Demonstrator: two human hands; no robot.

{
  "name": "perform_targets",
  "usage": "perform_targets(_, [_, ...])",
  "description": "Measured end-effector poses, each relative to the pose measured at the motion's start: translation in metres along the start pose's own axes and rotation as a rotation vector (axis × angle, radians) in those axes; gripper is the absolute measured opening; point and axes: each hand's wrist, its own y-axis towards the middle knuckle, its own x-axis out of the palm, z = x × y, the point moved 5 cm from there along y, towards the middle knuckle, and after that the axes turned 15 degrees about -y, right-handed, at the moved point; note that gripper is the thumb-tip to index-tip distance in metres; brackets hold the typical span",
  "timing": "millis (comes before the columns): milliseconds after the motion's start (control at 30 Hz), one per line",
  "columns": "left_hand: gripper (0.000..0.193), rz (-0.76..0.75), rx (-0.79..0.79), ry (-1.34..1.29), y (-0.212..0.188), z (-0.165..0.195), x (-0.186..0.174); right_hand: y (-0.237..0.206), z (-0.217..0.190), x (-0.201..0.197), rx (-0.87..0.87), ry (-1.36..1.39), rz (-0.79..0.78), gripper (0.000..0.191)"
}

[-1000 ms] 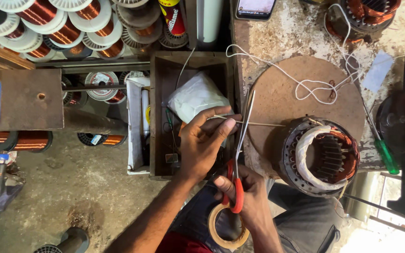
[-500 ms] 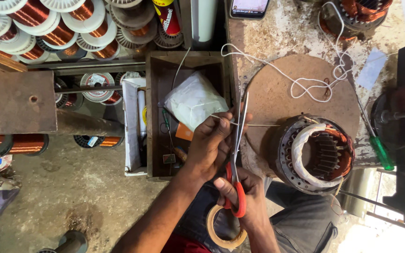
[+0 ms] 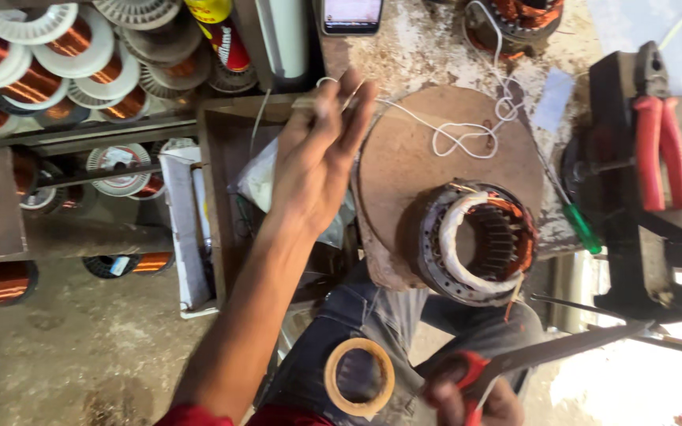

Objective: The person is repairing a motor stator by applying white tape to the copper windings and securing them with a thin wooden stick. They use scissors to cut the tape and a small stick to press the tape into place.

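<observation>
White string point(image 3: 467, 134) pinched in left hand point(image 3: 317, 150); red-handled scissors point(image 3: 546, 359) gripped in right hand point(image 3: 467, 398).

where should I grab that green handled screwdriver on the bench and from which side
Take the screwdriver by its green handle, coming from above: the handle lies flat at the round board's right edge, clear of the stator, while the thin shaft runs away under the cord.
</observation>
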Motion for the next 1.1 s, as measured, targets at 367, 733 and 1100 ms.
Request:
perform_targets(367, [0.029,0.091,-0.029,0.603,-0.008,-0.028,0.007,0.067,-0.005,-0.076,0.460,-0.622,0.100,0.047])
perform_targets(733, [0.015,0.331,-0.367,0.712,-0.199,-0.016,-0.021,0.132,-0.111,-0.042,-0.245,-0.404,0.231,0.015])
perform_targets(1100, [0.021,-0.193,-0.253,0.538,-0.123,-0.086,0.111,0.095,-0.120,-0.061,-0.301,-0.042,0.181,0.006])
